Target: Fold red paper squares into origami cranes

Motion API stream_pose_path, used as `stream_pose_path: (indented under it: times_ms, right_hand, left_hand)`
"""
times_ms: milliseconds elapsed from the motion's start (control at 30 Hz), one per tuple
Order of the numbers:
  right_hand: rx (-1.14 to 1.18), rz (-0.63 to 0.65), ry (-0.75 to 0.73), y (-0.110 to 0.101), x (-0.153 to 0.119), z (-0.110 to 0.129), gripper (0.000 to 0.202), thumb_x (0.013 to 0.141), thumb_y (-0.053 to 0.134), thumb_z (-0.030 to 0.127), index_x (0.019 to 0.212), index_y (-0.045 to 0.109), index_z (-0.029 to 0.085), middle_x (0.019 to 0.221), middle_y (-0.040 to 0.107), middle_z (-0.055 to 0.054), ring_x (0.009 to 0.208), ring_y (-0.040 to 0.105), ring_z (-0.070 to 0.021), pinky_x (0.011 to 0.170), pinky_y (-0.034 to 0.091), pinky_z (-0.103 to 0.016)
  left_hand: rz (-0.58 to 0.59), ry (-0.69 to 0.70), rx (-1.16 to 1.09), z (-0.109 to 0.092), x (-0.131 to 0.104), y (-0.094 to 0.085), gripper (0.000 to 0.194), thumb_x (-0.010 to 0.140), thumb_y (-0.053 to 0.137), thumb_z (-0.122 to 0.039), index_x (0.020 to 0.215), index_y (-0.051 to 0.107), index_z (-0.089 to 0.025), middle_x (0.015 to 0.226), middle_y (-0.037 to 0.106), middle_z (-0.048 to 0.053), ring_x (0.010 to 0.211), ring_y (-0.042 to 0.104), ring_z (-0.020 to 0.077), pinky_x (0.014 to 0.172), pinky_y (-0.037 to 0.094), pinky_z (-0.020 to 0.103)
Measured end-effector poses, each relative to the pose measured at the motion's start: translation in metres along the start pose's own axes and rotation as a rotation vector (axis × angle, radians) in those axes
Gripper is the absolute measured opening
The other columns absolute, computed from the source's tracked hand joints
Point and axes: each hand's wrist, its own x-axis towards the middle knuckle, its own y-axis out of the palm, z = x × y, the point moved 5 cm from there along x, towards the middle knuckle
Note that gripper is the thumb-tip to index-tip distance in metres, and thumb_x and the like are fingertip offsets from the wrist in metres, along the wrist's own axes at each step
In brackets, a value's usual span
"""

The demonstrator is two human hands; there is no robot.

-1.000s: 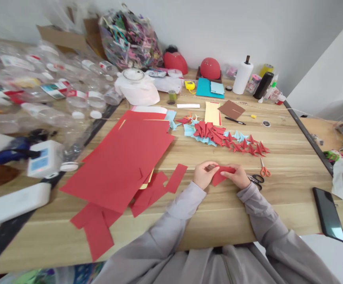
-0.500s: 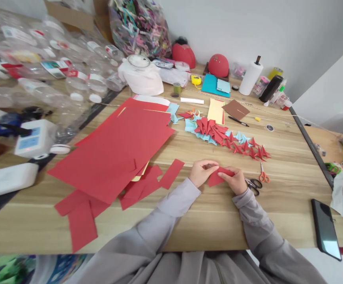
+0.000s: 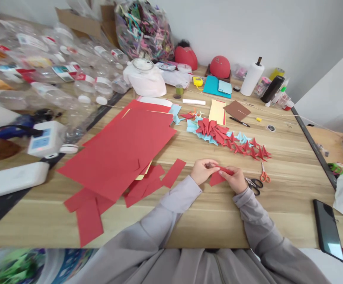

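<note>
A small piece of red paper (image 3: 217,179) is pinched between my two hands above the wooden table (image 3: 195,221). My left hand (image 3: 203,171) grips its left upper part with thumb and fingers. On the other side, my right hand (image 3: 235,179) pinches its right edge. Black-handled scissors (image 3: 254,184) lie just right of my right hand, with orange-handled scissors (image 3: 265,175) beyond them. Folded red paper pieces (image 3: 212,130) and light blue ones run in a row behind my hands. Large red sheets (image 3: 120,146) and cut red strips (image 3: 173,173) lie to the left.
Plastic bottles (image 3: 53,94) crowd the far left beside a white device (image 3: 45,138). A phone (image 3: 328,228) lies at the right front. Along the back are a stuffed clear bag (image 3: 144,31), red domes (image 3: 219,67), a white roll (image 3: 252,79) and a black pen (image 3: 239,122).
The view has shifted slightly, so things on the left sit further right in it. Both hands keep their pinch on the red paper, with hardly any visible movement.
</note>
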Motion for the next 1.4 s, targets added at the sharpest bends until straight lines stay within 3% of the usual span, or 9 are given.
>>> stream_pose_path:
  times_ms: [233, 400, 700, 833, 1167, 1400]
  right_hand:
    - [-0.002, 0.032, -0.003, -0.0007, -0.0029, 0.0002, 0.030, 0.070, 0.067, 0.044, 0.076, 0.071, 0.015, 0.070, 0.069, -0.004, 0.061, 0.059, -0.0149, 0.061, 0.048, -0.027]
    - [-0.043, 0.023, -0.029, 0.0015, -0.0017, 0.0019, 0.029, 0.072, 0.065, 0.044, 0.073, 0.070, 0.015, 0.064, 0.067, -0.003, 0.057, 0.056, -0.0137, 0.056, 0.045, -0.026]
    - [0.000, -0.010, 0.018, 0.0019, -0.0021, 0.0032, 0.028, 0.067, 0.070, 0.041, 0.075, 0.071, 0.014, 0.070, 0.070, -0.005, 0.060, 0.059, -0.0149, 0.059, 0.047, -0.026]
    - [0.000, -0.003, 0.032, 0.0024, -0.0020, 0.0038, 0.030, 0.068, 0.069, 0.043, 0.069, 0.070, 0.013, 0.060, 0.066, -0.003, 0.054, 0.054, -0.0129, 0.053, 0.043, -0.025]
    - [0.014, -0.014, 0.053, 0.0005, -0.0009, -0.0013, 0.028, 0.065, 0.071, 0.042, 0.070, 0.070, 0.014, 0.060, 0.065, -0.002, 0.052, 0.051, -0.0115, 0.051, 0.042, -0.024]
    - [-0.006, -0.007, 0.008, 0.0003, -0.0008, 0.0039, 0.032, 0.068, 0.068, 0.047, 0.070, 0.070, 0.015, 0.062, 0.066, -0.002, 0.055, 0.055, -0.0134, 0.055, 0.045, -0.026]
  left_hand:
    - [-0.002, 0.026, 0.030, 0.0027, -0.0028, 0.0014, 0.020, 0.055, 0.075, -0.025, 0.070, 0.070, -0.013, 0.060, 0.064, 0.002, 0.055, 0.054, 0.0101, 0.055, 0.044, 0.022]
    - [-0.015, 0.030, 0.029, 0.0040, -0.0015, -0.0025, 0.019, 0.056, 0.074, -0.025, 0.071, 0.070, -0.014, 0.062, 0.065, 0.002, 0.056, 0.056, 0.0111, 0.056, 0.046, 0.023]
    - [0.014, 0.037, 0.056, 0.0048, 0.0003, 0.0004, 0.017, 0.062, 0.072, -0.029, 0.070, 0.070, -0.014, 0.065, 0.068, 0.004, 0.058, 0.059, 0.0122, 0.058, 0.048, 0.024]
    - [0.039, 0.025, 0.041, 0.0032, -0.0003, 0.0018, 0.021, 0.057, 0.075, -0.027, 0.072, 0.070, -0.013, 0.063, 0.067, 0.003, 0.056, 0.058, 0.0117, 0.056, 0.047, 0.023]
    - [0.063, -0.017, 0.037, 0.0027, 0.0015, 0.0002, 0.021, 0.056, 0.077, -0.031, 0.068, 0.071, -0.014, 0.057, 0.066, 0.003, 0.052, 0.055, 0.0111, 0.052, 0.044, 0.023]
    - [0.012, 0.001, -0.011, -0.0020, 0.0022, -0.0014, 0.022, 0.059, 0.075, -0.034, 0.068, 0.070, -0.014, 0.066, 0.070, 0.005, 0.061, 0.061, 0.0143, 0.061, 0.049, 0.026]
